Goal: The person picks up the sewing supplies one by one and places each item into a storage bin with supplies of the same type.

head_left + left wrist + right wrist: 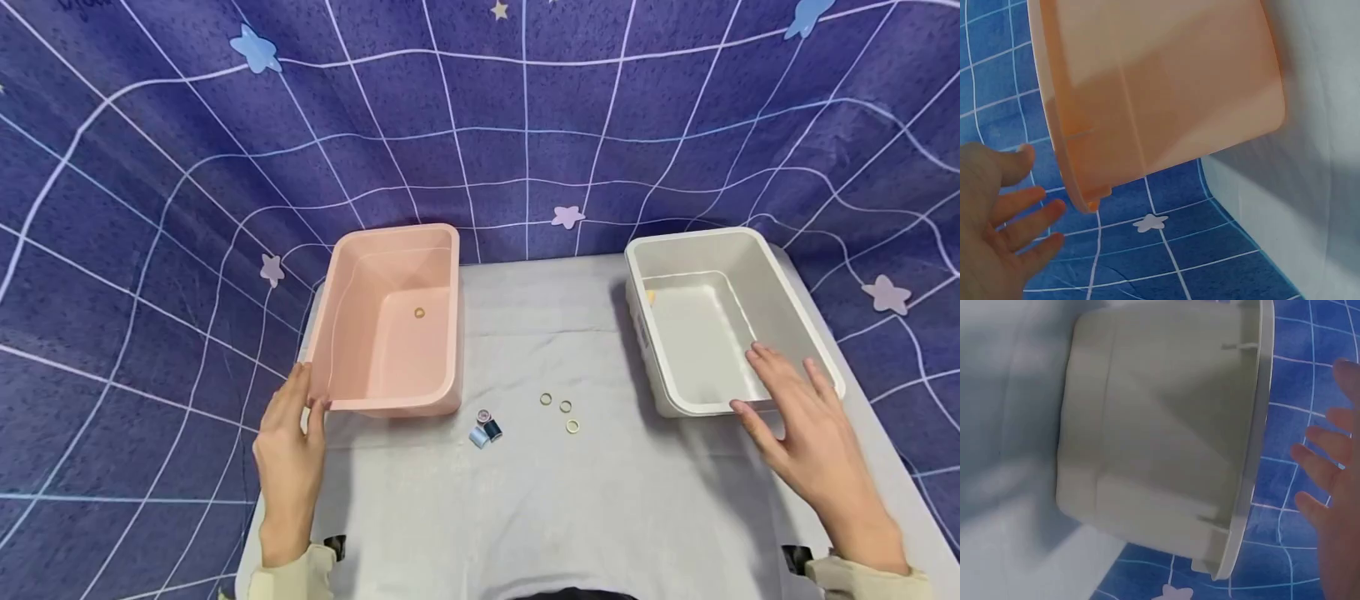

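My left hand point(288, 442) hovers at the near left corner of a pink plastic bin point(453, 333), fingers loose and holding nothing. In the left wrist view a gap shows between its fingers and the bin's rim. One small gold-coloured ring point(419, 312) lies inside this bin. My right hand point(813, 442) is over the near rim of a light grey bin point(663, 367), its fingers spread and holding nothing. Between the bins, on the cloth, lie a ring point(546, 399), a second ring point(566, 407) and a third ring point(573, 426).
Left of the rings sit a light blue thread spool point(478, 437), a dark spool point(492, 430) and a pinkish spool point(483, 415), close together. A small yellowish spot point(651, 296) shows at the grey bin's left inner wall. A blue gridded curtain point(487, 108) surrounds the white-covered table point(540, 517).
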A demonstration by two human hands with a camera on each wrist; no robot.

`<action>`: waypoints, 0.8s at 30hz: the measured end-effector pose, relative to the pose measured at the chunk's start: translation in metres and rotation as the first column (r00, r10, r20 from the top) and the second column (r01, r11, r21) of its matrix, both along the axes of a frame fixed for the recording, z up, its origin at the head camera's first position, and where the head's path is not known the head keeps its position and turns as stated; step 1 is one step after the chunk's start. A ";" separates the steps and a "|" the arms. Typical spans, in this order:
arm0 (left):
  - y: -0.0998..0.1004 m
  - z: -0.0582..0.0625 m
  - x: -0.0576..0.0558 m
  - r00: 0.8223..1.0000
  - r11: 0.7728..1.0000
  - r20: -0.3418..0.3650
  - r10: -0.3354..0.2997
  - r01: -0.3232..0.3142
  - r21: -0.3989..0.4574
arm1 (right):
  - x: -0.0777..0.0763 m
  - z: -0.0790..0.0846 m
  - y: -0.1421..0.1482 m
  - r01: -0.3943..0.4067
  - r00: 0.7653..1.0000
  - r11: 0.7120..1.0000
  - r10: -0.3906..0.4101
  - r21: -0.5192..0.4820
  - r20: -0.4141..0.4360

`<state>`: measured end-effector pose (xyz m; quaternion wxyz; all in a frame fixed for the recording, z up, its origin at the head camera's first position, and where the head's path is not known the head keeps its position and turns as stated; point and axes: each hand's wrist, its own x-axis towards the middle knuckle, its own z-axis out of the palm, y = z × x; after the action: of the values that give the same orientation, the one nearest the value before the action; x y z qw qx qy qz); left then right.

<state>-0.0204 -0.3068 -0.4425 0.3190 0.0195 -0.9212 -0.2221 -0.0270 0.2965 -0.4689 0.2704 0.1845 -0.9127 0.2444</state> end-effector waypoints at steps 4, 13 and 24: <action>-0.002 -0.002 -0.004 0.996 0.993 -0.027 0.088 -0.086 0.079 | -0.001 -0.002 -0.007 -0.034 0.998 0.998 0.031 -0.050 -0.059; -0.005 -0.013 -0.012 0.989 0.968 0.056 0.135 -0.144 0.207 | 0.002 0.001 -0.030 -0.138 0.978 0.977 0.108 -0.160 -0.180; -0.005 -0.011 -0.010 0.977 0.906 0.129 0.171 -0.207 0.369 | 0.004 0.010 -0.065 -0.289 0.939 0.922 0.220 -0.259 -0.266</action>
<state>-0.0305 -0.3113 -0.4538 0.2858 0.1805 -0.8682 -0.3634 -0.0232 0.2316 -0.4592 0.3648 0.2874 -0.7963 0.3875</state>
